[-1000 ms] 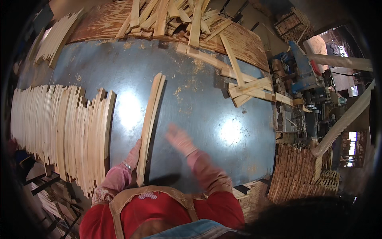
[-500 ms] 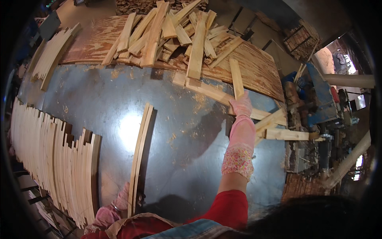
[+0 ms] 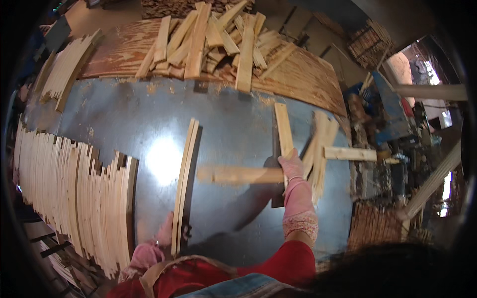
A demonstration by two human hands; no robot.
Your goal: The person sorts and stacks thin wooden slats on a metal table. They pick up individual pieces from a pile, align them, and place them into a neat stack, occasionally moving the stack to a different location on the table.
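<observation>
My right hand (image 3: 293, 166), in a pink glove, is closed around a narrow wooden slat (image 3: 283, 130) that points away from me over the metal tabletop. Beneath that hand another slat (image 3: 238, 175) lies crosswise, smeared by motion. Just right of it, several overlapping slats (image 3: 320, 144) fan out, with a short light slat (image 3: 350, 154) jutting right past the table edge. At the lower left, my left hand (image 3: 165, 231), also gloved, grips the near end of a pair of long slats (image 3: 186, 184) held side by side. Part of its fingers is hidden behind the wood.
A long row of slats (image 3: 74, 193) stands packed at the left, and a smaller bundle (image 3: 69, 67) sits at the far left. Beyond the metal tabletop (image 3: 134, 109), loose slats are heaped on a plywood sheet (image 3: 114, 49). Machinery (image 3: 377, 184) borders the right side.
My right hand has come nearer to me with its slat. The crosswise slat and the overlapping slats have shifted nearer and turned. My left hand keeps its hold on the pair.
</observation>
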